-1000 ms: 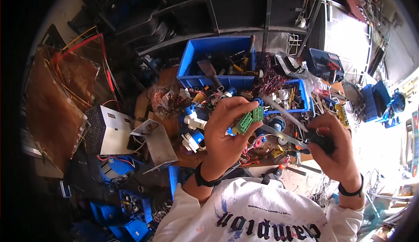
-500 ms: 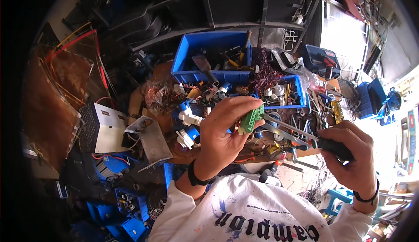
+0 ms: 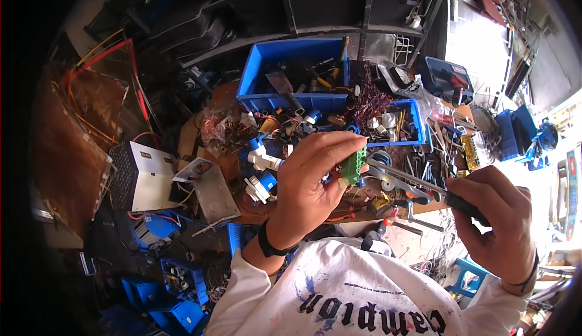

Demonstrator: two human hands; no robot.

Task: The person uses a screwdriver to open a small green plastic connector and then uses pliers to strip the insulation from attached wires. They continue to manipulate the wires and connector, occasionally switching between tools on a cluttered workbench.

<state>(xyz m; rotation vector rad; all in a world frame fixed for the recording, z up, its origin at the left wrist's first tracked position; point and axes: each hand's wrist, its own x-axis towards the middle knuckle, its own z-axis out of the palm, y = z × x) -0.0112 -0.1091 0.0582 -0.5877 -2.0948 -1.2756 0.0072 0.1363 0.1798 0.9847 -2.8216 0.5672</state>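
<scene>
While a cluttered wooden workbench [image 3: 257, 216] spreads out beyond the person's white shirt [image 3: 364, 293], the biggest container on it is a large blue plastic crate [image 3: 294, 102] at the far side, with hand tools lying inside. To the left sits a white metal enclosure [image 3: 145, 178] with a perforated dark side panel, and just beside it leans a bare metal bracket [image 3: 212, 193]. Near the large crate's right front corner lies a smaller blue crate [image 3: 418, 121], filled with loose small parts.

Both hands are raised over the near part of the bench, apart from each other. The left hand [image 3: 312, 184], a black band at its wrist, is partly curled: the fingers reach forward above and the thumb comes up below, with only a narrow gap left between them, filled by a small part in a pinch. The right hand [image 3: 497, 218] is closed more fully, thumb and fingers wrapped around a handle.

That handle belongs to a black-handled screwdriver [image 3: 467, 209], whose long metal shaft slants up and leftward across the space between the hands. Smallest is the green terminal block [image 3: 352, 167], held tilted at the left hand's fingertips. The screwdriver's tip ends at the block's right side; whether it touches cannot be told.
</scene>
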